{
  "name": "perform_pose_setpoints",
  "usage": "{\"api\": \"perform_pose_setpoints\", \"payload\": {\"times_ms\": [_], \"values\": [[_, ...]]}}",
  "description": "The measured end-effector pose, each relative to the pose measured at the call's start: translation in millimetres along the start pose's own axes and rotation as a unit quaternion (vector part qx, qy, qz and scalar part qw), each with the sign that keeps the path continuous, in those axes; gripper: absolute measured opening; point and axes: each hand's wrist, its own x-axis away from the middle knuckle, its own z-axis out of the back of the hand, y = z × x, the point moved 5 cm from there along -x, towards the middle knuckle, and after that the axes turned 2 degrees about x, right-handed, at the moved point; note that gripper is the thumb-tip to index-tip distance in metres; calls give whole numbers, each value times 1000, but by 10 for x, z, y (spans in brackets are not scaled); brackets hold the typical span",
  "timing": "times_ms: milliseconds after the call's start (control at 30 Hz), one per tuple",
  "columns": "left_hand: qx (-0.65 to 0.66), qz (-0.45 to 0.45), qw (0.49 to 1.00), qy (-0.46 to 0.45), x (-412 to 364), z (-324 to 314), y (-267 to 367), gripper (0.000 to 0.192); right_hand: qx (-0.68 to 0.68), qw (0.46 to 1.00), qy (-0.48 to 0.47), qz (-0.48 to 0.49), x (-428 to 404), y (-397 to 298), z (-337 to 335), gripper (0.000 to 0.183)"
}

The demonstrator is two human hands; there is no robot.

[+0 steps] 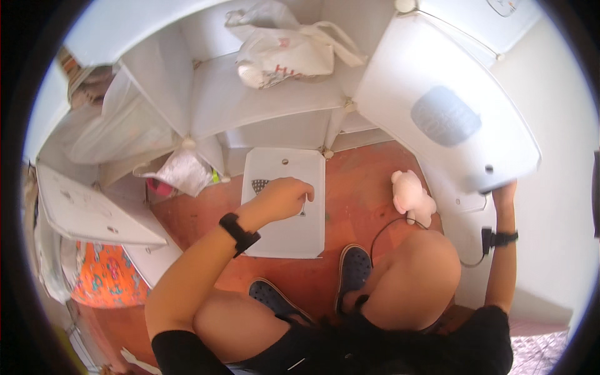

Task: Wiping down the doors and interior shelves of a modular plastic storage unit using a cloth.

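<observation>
My left hand (286,199) hovers over a white plastic door panel (283,234) that lies low in front of me. Its fingers are loosely bent, and nothing shows between them. The panel has a round hole and a dark printed picture, partly covered by the hand. At the right, my right hand (505,193) grips the lower edge of another white door panel (468,79), which stands swung out from the cube cabinet. The panel hides most of its fingers. A blurred grey print marks this panel, and a dark strip shows at its edge by my hand.
A pink plush toy (413,197) sits on the red floor (356,187) near my right knee. White plastic bags (286,54) fill an upper cubicle. Left stand an open door panel (93,206) and an orange patterned cloth item (110,276). A black cable (377,234) runs past my right leg.
</observation>
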Motion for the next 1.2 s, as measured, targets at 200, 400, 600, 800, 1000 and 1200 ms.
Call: {"api": "perform_pose_setpoints", "payload": {"times_ms": [200, 400, 600, 800, 1000, 1200], "values": [[-76, 45, 986, -144, -106, -534, -120, 25, 322, 790, -503, -136, 1952, 238, -1196, 44], [-108, 32, 946, -303, -375, -1122, -142, 29, 395, 664, -604, -198, 2160, 212, -993, 41], [-113, -36, 946, -301, -725, -1440, 74, 26, 440, 604, -622, -233, 1942, 159, -900, 38], [-36, -27, 873, -486, -342, -1755, -33, 40, 439, 558, -669, -221, 1887, 291, -1249, 36], [-249, 73, 688, -678, 342, -1601, -224, 43, 421, 546, -698, -193, 1660, 155, -1937, 33], [-177, 128, 768, -602, 491, -1933, -526, 45, 267, 632, -720, -103, 1646, -306, -3400, 31]]}}
